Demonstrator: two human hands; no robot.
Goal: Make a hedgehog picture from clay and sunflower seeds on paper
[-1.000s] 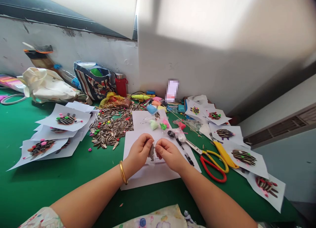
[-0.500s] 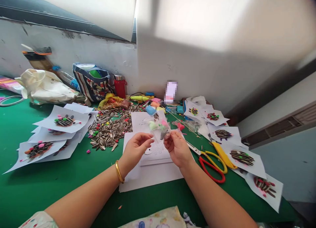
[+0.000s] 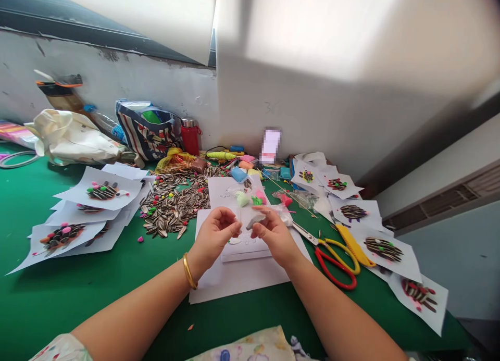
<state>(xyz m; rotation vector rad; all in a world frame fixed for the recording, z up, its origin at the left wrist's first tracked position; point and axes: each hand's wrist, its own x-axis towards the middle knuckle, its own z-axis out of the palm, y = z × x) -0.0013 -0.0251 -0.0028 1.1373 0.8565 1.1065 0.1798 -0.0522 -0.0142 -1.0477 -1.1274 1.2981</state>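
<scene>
- Grey lump [image 3: 254,222]: above the white paper [image 3: 255,281], between thumb and fingers of the right hand [image 3: 280,240], protruding past the thumb tip.
- Left hand [image 3: 214,237]: thumb and forefinger nearly meeting, apart from lump; contents cannot be determined.

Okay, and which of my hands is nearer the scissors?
Your right hand. It holds a gray lump to the left of the scissors; your left hand is farther off, on the right hand's other side.
</scene>
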